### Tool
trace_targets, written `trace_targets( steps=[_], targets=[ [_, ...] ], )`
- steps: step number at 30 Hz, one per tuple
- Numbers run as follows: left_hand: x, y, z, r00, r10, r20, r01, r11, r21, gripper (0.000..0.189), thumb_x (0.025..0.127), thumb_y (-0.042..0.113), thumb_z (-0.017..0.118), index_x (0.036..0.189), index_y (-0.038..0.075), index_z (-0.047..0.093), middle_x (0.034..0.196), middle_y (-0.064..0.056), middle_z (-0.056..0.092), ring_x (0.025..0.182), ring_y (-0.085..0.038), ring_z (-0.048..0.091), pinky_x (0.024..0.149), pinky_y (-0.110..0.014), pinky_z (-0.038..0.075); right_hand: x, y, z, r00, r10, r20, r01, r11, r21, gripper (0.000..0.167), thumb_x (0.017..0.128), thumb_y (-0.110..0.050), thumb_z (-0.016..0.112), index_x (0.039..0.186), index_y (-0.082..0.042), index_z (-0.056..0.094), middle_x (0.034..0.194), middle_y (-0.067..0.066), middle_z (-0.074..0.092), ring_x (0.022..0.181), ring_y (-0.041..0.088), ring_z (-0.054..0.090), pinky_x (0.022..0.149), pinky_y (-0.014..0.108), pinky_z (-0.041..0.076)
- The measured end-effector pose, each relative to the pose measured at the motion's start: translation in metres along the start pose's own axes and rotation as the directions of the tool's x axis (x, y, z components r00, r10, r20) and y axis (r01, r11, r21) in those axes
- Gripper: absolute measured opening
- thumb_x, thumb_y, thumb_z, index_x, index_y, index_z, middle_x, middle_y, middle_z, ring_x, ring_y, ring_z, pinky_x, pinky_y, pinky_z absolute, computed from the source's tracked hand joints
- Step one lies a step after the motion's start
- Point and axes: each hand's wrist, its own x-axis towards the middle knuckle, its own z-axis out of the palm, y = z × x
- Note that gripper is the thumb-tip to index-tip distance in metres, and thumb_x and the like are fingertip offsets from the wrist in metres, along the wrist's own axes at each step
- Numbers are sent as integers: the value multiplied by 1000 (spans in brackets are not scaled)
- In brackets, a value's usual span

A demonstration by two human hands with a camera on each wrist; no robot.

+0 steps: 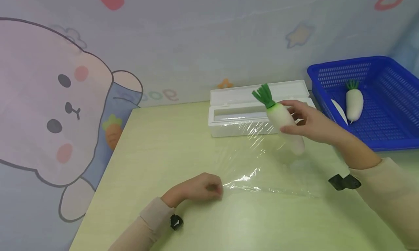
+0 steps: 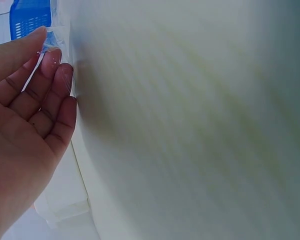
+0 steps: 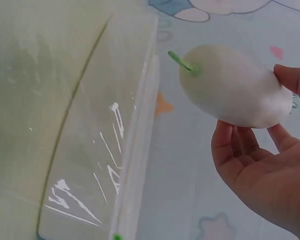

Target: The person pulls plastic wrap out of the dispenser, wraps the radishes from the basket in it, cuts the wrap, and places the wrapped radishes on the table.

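A white radish with a green leafy top (image 1: pixel 284 117) is in my right hand (image 1: pixel 312 123), thumb on one side and fingers on the other. It is tilted, above the cling film. In the right wrist view the pale radish (image 3: pixel 235 85) shows its rounded body between thumb and fingers. My left hand (image 1: pixel 201 187) pinches a corner of the clear cling film (image 1: pixel 248 171) low over the table. In the left wrist view, the thumb and fingertips of the left hand (image 2: pixel 30 110) meet at the film. The film stretches from the white dispenser box (image 1: pixel 243 129), whose lid stands raised.
At the right, a blue plastic basket (image 1: pixel 386 134) holds another radish (image 1: pixel 354 103) and a white blade-shaped piece (image 1: pixel 339 112). The pale table (image 1: pixel 157 145) meets a printed cloth backdrop (image 1: pixel 196 43) behind the box.
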Motion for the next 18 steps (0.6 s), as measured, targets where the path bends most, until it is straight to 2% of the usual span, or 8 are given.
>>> trace_targets(
  steps=[5,11,18],
  targets=[
    [0,1,-3,1000,2,3,-2,1000,16,6,89,5,66,85,10,66,87,1,66,85,-3,56,84,-22,47,7,3,25,993,-69,99,70,997,-10,63,87,-14,71,142,-8,40,112,14,59,96,25,56,74,30,51],
    [0,-2,-2,1000,12,4,-12,1000,1,7,89,3,66,85,9,66,85,2,64,81,-3,54,81,-21,47,12,9,55,975,-132,177,142,989,-42,58,82,-11,74,134,-8,50,108,9,62,91,23,57,69,31,51],
    [2,-3,0,1000,14,5,-14,1000,18,7,88,5,67,84,10,66,83,4,63,80,-2,52,81,-20,46,8,18,80,950,-152,271,201,966,-162,54,79,-12,71,131,-10,55,115,5,60,95,18,53,80,34,47]
  ],
)
